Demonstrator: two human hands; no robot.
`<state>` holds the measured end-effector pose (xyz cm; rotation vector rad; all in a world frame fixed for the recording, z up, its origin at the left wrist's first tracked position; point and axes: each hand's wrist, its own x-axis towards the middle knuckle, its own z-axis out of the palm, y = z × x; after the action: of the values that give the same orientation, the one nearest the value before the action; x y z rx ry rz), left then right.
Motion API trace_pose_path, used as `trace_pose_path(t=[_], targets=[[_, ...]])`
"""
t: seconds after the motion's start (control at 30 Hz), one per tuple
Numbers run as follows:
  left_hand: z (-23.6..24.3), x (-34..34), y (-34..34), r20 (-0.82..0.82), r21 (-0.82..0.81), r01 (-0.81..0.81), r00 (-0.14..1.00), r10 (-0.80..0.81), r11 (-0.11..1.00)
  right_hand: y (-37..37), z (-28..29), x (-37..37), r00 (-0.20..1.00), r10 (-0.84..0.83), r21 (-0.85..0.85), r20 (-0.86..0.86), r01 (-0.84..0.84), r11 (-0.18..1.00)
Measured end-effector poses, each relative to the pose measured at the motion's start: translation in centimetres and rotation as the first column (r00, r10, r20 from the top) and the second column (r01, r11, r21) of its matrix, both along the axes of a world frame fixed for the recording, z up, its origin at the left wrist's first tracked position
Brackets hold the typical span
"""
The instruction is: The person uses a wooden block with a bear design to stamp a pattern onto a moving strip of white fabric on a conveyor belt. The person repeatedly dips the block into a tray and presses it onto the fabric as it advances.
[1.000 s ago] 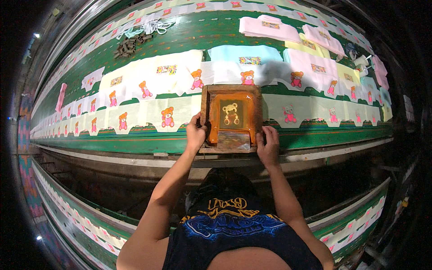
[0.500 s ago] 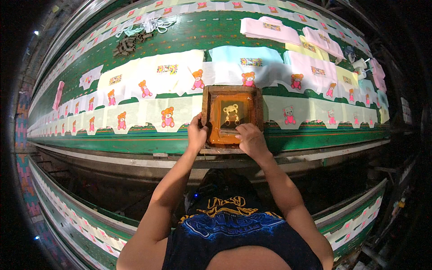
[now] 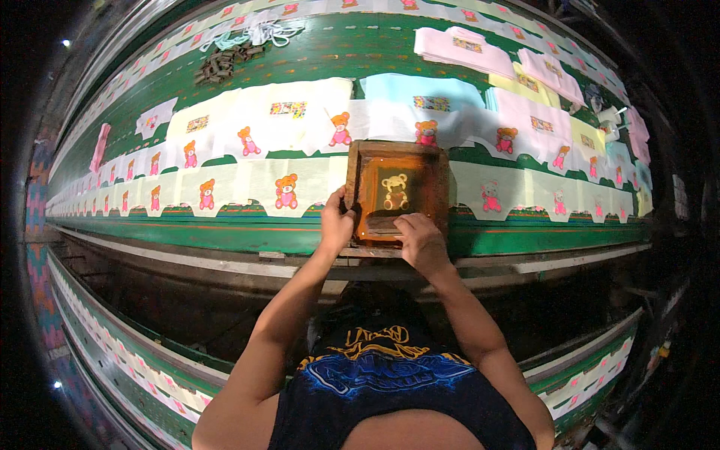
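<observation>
A wooden screen-printing frame (image 3: 354,171) lies on the row of pale cloth pieces nearest me. Its orange-brown screen bears a light teddy-bear stencil (image 3: 394,192). My left hand (image 3: 337,223) is closed on the frame's left side, near the lower corner. Inside the frame, my right hand (image 3: 422,241) grips a flat squeegee (image 3: 381,224), which lies across the screen just below the bear. Left of the frame, a pale cloth piece (image 3: 262,196) carries a brown-and-pink bear print. On the right, another cloth piece (image 3: 472,202) shows a bear in pink parts only.
The long green table (image 3: 277,238) has a rail (image 3: 225,253) along its near edge. Farther back lie printed garments (image 3: 315,97), a folded pink stack (image 3: 461,51), dark short pieces (image 3: 217,69) and white-and-teal straps (image 3: 262,34). A parallel table with prints (image 3: 127,367) runs behind me.
The squeegee and my right hand are slightly lower within the frame, below the bear stencil. The whole view has shifted a little; my left hand keeps its hold on the frame.
</observation>
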<state>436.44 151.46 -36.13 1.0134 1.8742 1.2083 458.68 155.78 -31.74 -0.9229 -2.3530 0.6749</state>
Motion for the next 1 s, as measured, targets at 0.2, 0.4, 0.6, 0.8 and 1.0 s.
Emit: trace_pose_path(t=[0.2, 0.4, 0.6, 0.8, 1.0], targets=[[-0.8, -0.1, 0.1, 0.037, 0.057, 0.010, 0.999, -0.012, 0.998, 0.1, -2.0, 0.3, 0.998, -0.035, 0.086, 0.052, 0.030, 0.996], [-0.5, 0.0, 0.0, 0.067, 0.062, -0.012, 0.998, 0.008, 0.998, 0.1, -0.4, -0.1, 0.998, -0.031, 0.023, 0.062, 0.030, 0.999], [-0.7, 0.0, 0.1, 0.078, 0.053, -0.011, 0.997, 0.007, 0.999, 0.2, -1.1, -0.1, 0.995, -0.031, 0.031, 0.095, 0.028, 0.999], [-0.6, 0.1, 0.1, 0.061, 0.025, -0.008, 0.998, 0.007, 1.000, -0.1, -0.9, 0.1, 0.991, -0.010, 0.087, 0.131, -0.002, 0.996], [-1.8, -0.4, -0.1, -0.017, 0.050, 0.021, 1.000, -0.020, 0.999, 2.0, 0.1, 0.0, 0.987, 0.066, -0.021, 0.146, -0.064, 0.998]])
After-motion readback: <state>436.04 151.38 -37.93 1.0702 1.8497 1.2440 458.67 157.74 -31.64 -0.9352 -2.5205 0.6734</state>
